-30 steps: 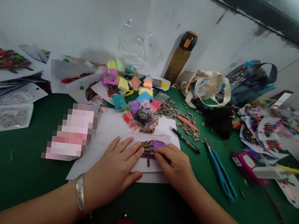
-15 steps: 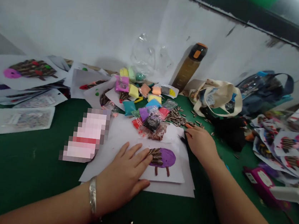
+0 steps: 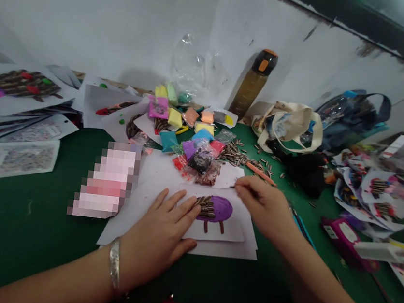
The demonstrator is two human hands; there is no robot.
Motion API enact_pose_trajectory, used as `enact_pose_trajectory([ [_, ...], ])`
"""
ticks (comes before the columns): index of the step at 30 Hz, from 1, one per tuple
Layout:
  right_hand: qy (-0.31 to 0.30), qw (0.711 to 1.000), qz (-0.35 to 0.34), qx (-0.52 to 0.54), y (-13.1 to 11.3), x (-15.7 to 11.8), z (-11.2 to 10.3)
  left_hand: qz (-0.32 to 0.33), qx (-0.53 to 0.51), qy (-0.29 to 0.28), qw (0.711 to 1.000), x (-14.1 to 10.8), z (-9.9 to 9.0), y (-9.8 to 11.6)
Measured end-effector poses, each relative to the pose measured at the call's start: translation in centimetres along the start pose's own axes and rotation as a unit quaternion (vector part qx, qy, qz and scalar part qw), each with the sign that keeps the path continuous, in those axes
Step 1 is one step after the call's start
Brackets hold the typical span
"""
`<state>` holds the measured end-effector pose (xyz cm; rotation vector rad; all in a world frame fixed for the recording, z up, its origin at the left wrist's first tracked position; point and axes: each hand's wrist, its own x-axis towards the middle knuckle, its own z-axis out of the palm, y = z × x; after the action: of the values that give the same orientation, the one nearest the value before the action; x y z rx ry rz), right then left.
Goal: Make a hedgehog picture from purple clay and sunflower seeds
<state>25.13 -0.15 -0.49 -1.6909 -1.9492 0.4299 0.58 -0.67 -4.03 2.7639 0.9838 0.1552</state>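
My left hand lies flat with fingers spread on a white sheet, its fingertips covering part of a hedgehog picture. The picture has a purple clay head, two brown clay legs and a body of striped sunflower seeds. To the right, my right hand hovers just beyond the sheet's upper right, thumb and forefinger pinched on a small dark sunflower seed. A pile of loose sunflower seeds lies behind it, with an orange stick-like tool alongside.
Packets of coloured clay are heaped behind the paper. A brown bottle stands by the wall, beside a cream cloth bag. Finished pictures are stacked at left; a magenta box lies at right.
My right hand has come from the seed pile toward the picture, now with a seed in its fingertips. The orange tool shows more fully. My left hand stays on the paper; the view has shifted slightly.
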Motion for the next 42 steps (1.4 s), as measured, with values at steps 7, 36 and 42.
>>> enact_pose_trajectory([
  [7, -0.041, 0.997, -0.012, 0.064, 0.0, -1.0, 3.2, 0.011, -0.010, 0.033, 0.999, -0.3, 0.5, -0.1],
  [36, -0.035, 0.997, -0.063, 0.039, 0.8, -0.1, 4.9, 0.011, -0.004, 0.035, 0.999, -0.1, 0.4, -0.1],
  [42, -0.045, 0.997, -0.053, 0.037, 0.9, -0.3, 4.7, 0.016, 0.003, 0.033, 0.999, -0.1, 0.5, -0.1],
])
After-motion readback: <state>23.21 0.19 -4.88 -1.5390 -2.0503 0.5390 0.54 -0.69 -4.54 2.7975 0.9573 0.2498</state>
